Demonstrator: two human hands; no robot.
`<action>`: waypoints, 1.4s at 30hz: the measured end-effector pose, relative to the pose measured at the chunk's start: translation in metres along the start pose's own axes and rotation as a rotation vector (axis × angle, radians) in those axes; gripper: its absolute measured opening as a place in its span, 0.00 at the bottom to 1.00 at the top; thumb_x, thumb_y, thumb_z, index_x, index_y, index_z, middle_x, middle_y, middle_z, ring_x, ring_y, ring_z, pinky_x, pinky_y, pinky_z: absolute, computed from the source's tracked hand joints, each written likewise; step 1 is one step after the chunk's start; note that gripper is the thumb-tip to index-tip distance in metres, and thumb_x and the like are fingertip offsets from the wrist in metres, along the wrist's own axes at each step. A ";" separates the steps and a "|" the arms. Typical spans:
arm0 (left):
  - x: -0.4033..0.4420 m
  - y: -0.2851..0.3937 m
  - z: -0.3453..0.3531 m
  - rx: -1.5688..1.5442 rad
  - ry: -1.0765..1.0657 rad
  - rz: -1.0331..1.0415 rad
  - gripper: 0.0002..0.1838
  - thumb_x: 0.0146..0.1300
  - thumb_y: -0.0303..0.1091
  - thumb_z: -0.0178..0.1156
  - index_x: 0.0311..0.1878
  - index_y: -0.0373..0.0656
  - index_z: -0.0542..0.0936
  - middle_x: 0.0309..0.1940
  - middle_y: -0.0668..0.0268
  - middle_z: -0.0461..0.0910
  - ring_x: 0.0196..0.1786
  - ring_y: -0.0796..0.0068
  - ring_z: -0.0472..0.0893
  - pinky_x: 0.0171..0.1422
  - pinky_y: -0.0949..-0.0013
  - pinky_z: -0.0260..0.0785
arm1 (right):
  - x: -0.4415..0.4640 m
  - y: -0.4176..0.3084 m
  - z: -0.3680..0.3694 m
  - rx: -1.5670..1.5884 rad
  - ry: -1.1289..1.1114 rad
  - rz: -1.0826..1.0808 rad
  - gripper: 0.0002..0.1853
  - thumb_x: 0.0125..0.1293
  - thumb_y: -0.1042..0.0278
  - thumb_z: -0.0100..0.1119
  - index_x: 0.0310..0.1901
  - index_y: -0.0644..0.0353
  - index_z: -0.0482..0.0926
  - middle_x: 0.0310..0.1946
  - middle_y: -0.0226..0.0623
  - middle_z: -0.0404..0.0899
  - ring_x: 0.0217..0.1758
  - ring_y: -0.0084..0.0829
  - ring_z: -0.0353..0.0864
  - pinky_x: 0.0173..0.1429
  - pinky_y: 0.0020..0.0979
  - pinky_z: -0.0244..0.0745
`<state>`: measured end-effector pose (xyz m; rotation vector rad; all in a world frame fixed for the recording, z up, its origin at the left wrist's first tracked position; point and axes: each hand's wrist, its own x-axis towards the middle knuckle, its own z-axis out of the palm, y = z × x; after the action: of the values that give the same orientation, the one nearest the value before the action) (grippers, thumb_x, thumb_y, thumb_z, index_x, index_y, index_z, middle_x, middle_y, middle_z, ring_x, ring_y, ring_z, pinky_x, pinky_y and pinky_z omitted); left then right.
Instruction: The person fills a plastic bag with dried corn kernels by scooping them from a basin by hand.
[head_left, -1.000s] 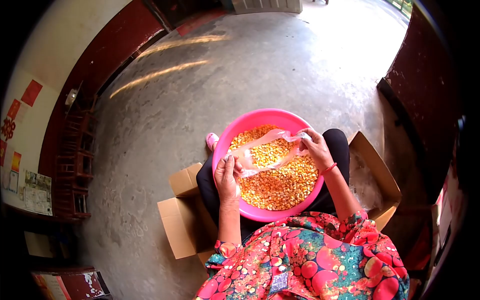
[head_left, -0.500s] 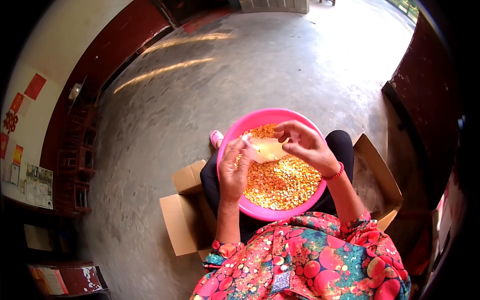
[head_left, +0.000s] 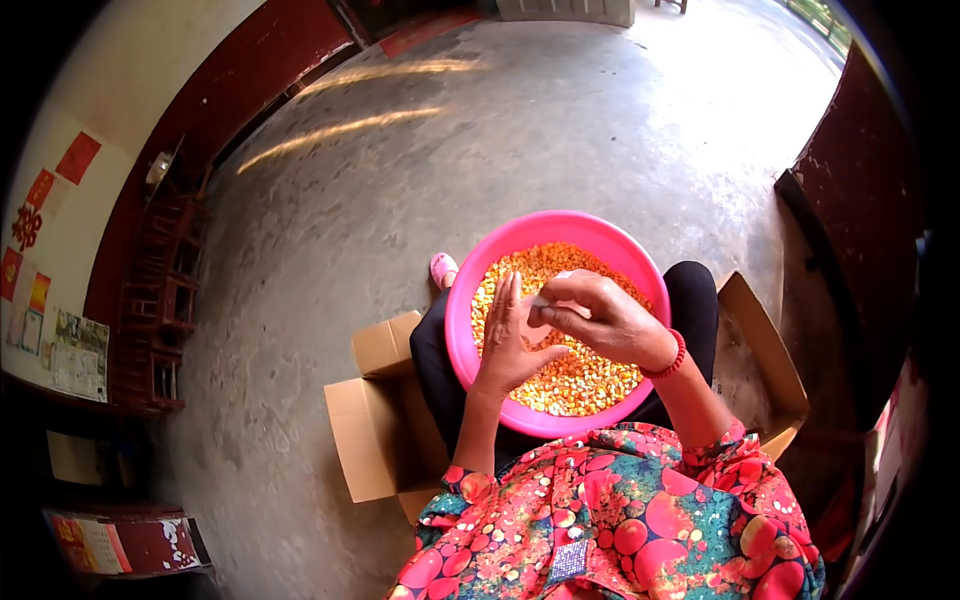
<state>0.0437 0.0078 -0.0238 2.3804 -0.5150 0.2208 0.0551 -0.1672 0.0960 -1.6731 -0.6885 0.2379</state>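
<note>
A pink basin full of yellow-orange corn kernels rests on my lap between my knees. Over the corn, my right hand, with a red bead bracelet at the wrist, has its fingers bent together on a small clear plastic bag. Much of the bag is hidden behind my fingers, and its contents cannot be made out. My left hand is beside the bag, fingers stretched straight and thumb apart. Whether its palm touches the bag cannot be told.
An open cardboard box stands by my left leg, another cardboard box by my right. My foot in a pink shoe shows beyond the basin. Dark wooden chairs line the left wall on the grey concrete floor.
The bag, earlier spread flat between both hands, is now mostly covered by my right hand. My left fingers have straightened and the right hand has moved closer to them. The view has shifted slightly.
</note>
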 end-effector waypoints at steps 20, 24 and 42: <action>-0.013 0.023 0.025 -0.979 0.113 -0.100 0.15 0.66 0.43 0.48 0.41 0.40 0.73 0.39 0.64 0.74 0.44 0.73 0.75 0.54 0.68 0.66 | -0.042 0.075 -0.022 -0.430 -0.043 0.048 0.42 0.45 0.65 0.69 0.62 0.62 0.59 0.60 0.48 0.59 0.66 0.44 0.57 0.66 0.40 0.57; -0.007 0.034 0.016 -0.413 0.140 0.059 0.16 0.49 0.39 0.62 0.42 0.44 0.76 0.48 0.62 0.68 0.54 0.66 0.68 0.59 0.63 0.59 | -0.049 0.127 0.028 -0.388 -0.037 -0.065 0.54 0.37 0.55 0.73 0.66 0.56 0.52 0.64 0.48 0.52 0.69 0.46 0.51 0.68 0.44 0.50; -0.045 0.012 0.003 -0.890 -0.096 -0.272 0.42 0.47 0.38 0.64 0.65 0.40 0.56 0.63 0.56 0.57 0.65 0.59 0.57 0.68 0.61 0.49 | -0.038 0.090 0.049 -0.539 -0.214 -0.072 0.12 0.46 0.66 0.60 0.35 0.54 0.73 0.37 0.34 0.71 0.46 0.35 0.71 0.50 0.37 0.64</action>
<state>-0.0027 0.0110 -0.0321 1.5606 -0.2429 -0.2144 0.0266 -0.1546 -0.0093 -2.1480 -1.0379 0.1908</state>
